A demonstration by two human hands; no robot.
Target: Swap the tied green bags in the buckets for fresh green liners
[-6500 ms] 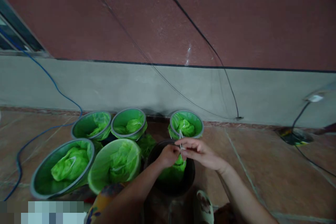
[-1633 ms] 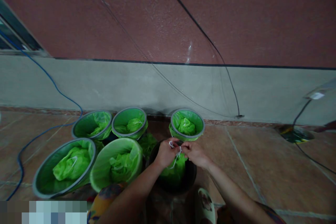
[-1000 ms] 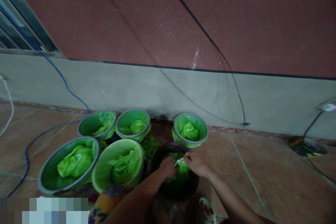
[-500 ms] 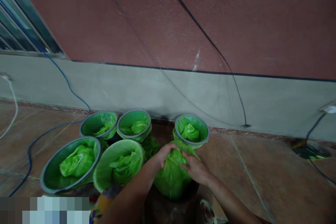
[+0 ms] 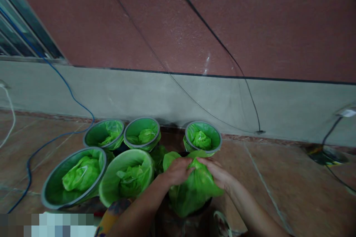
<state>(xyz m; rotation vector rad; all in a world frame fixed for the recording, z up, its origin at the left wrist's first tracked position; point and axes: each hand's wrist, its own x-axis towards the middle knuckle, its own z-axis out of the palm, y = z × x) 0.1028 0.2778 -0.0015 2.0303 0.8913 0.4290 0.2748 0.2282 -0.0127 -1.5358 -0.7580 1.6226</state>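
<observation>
A thin green plastic bag (image 5: 191,192) sits bunched over a dark bin (image 5: 204,207) in front of me, its loose edges spreading outward. My left hand (image 5: 178,170) grips the bag's left side near the top, fingers curled inward. On the opposite side, my right hand (image 5: 217,170) is closed on the bag, its fingertips partly hidden by the plastic. Both hands are close together over the bin. Most of this bin's rim is covered by the bag and my hands.
Several bins lined with green bags stand around: a large grey-rimmed bin (image 5: 44,192), a pale green bin (image 5: 104,181) and a grey-rimmed bin (image 5: 219,140) by the wall. A blue cable (image 5: 55,139) crosses the tiled floor at left. A dark drain-like opening (image 5: 328,155) lies at right.
The bag has gone from a rounded, gathered shape to a wider spread with flared corners. My hands have shifted slightly, the right one outward and upward.
</observation>
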